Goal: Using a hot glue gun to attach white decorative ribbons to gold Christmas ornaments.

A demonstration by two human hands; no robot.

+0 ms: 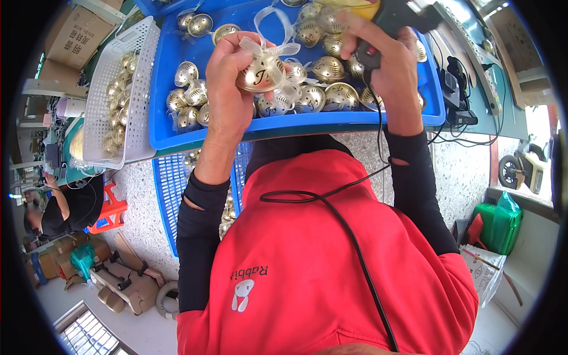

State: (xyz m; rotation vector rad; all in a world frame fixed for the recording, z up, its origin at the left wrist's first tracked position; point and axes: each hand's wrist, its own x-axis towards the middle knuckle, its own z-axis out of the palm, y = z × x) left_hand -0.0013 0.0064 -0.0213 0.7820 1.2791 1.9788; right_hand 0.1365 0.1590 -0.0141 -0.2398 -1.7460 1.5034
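My left hand (228, 80) is closed round a gold jingle bell (258, 77) with dark lettering, pinching it near its top. A sheer white ribbon (276, 25) forms a bow and an upright loop on that bell. To the right, my right hand (391, 65) grips a dark corded tool (402, 16) that looks like a glue gun, partly blurred. Its black cord (349, 228) runs down across my red apron. Beneath both hands lie several more gold bells (341, 96), many with ribbons, in a blue tray (296, 123).
A white perforated basket (93, 121) holding gold bells stands left of the tray. Black power adapters (455, 89) and cables lie on the right of the table. Blue crates (171, 195) sit below the table edge. Another person (71, 204) is at the far left.
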